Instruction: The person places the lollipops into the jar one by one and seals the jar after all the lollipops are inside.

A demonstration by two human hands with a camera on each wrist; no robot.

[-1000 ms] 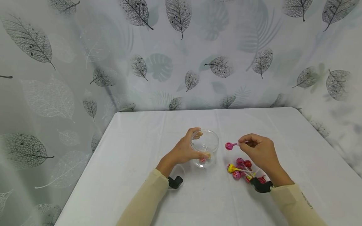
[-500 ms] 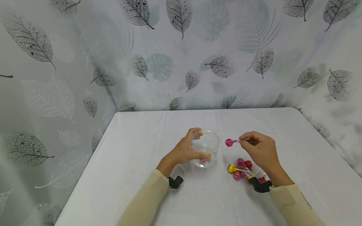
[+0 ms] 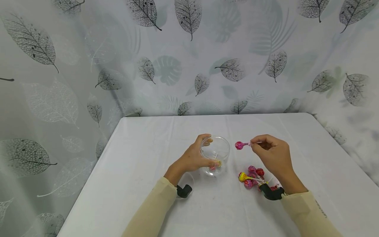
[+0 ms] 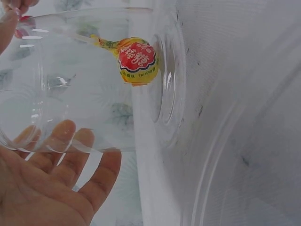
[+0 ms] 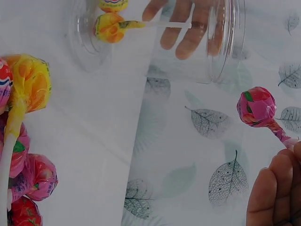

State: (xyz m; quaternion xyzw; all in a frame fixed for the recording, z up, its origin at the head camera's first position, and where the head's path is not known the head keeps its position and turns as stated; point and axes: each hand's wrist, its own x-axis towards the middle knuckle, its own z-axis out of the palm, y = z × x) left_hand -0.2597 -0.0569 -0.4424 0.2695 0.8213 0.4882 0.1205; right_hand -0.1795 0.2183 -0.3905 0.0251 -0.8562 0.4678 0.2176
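My left hand point(image 3: 196, 154) grips a clear jar point(image 3: 215, 151) around its side as it stands upright on the table. Inside, low down, lies a yellow lollipop point(image 4: 136, 61) with a red label; the right wrist view shows part of another wrapped candy beside it. To the jar's right, my right hand point(image 3: 272, 151) pinches a pink lollipop point(image 3: 239, 145) by its stick, head pointing left toward the jar and apart from it. Below that hand, several wrapped lollipops point(image 3: 248, 183), pink, red and yellow, lie in a heap, partly hidden by the right wrist's black strap.
A clear round piece point(image 3: 189, 179), perhaps a lid, lies partly under my left wrist. The table point(image 3: 142, 144) has a white cover, and leaf-print curtains point(image 3: 165, 95) stand behind it and at both sides.
My right hand has lifted the pink lollipop a little, up and away from the heap. The left hand and the jar stay where they were.
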